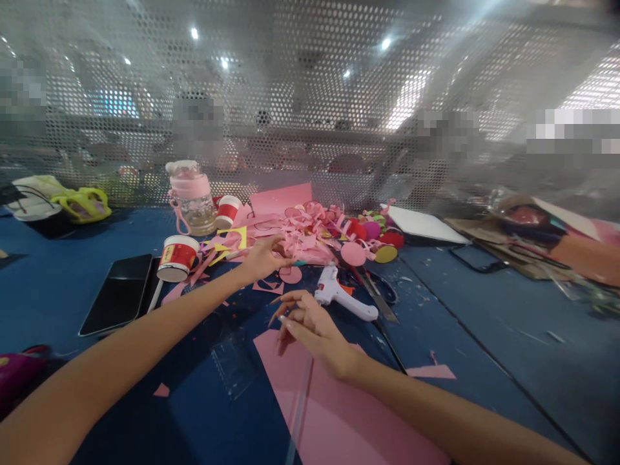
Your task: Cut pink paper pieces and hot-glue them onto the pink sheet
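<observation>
- my left hand (264,258) reaches to the middle of the frame, at the near edge of the pile of pink paper scraps (300,232); its fingers are curled in, pinched on something thin at the tips, and i cannot tell what it is.
- a small pink paper circle (291,275) lies on the counter (484,323) just below and right of that hand.
- my right hand (310,329) rests lower, centre frame, on the top end of the big pink paper sheet (339,413); fingers loosely spread and bent, gripping nothing.
- a clear ruler (301,400) lies across that sheet, running down from under my right hand.
- the white glue gun (341,296) lies just to the right of my right hand, close but apart; scissors (378,297) lie right beside it.
- i count two red-and-white paper cups (177,257): one left of my left hand, one further up by the bottle.
- one pink-lidded clear bottle (192,197) stands upper left of centre.
- one dark phone (119,292) lies flat at the left.
- one white sheet (421,225) lies at the upper right of the pile.
</observation>
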A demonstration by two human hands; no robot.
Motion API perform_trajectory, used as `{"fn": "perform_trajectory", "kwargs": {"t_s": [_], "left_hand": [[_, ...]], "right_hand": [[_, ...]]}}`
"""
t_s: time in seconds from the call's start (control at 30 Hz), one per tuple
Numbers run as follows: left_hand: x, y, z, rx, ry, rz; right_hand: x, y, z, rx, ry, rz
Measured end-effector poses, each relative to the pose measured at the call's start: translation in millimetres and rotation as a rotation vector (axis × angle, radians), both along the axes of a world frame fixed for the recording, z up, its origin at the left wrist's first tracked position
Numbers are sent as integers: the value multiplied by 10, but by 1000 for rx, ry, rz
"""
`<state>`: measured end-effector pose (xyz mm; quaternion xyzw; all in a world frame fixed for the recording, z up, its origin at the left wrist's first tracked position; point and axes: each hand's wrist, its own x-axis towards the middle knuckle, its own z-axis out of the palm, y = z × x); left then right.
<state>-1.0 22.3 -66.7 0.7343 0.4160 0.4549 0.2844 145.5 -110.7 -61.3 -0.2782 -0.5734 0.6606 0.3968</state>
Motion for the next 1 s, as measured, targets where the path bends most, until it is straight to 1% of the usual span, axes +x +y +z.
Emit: {"fn": "perform_trajectory", "kwargs": {"t_s": [0.1, 0.23, 0.3, 0.4, 0.5, 0.57, 0.7, 0.8, 0.9, 1.0], "left_hand": [[-16, 7, -15, 1, 32, 5], [-37, -1, 11, 2, 82, 25], [-32, -13, 25, -5, 86, 36], [-8, -34, 65, -9, 49, 33], [17, -53, 123, 30, -31, 18], [32, -67, 142, 52, -48, 10], [67, -109, 77, 59, 25, 13], [87, -135, 23, 64, 38, 25], [91, -135, 41, 71, 33, 36], [88, -120, 91, 58, -34, 26]], "right_hand": [[2, 11, -11, 32, -41, 3], [9, 30, -51, 94, -83, 10], [8, 31, -57, 98, -91, 12], [2, 28, -48, 84, -87, 15], [1, 28, -45, 95, -94, 17], [6, 30, -52, 114, -126, 22], [19, 31, -72, 147, -205, 24], [22, 31, -77, 159, -211, 24], [21, 33, -70, 169, -203, 28], [18, 34, -58, 167, -210, 27]]}}
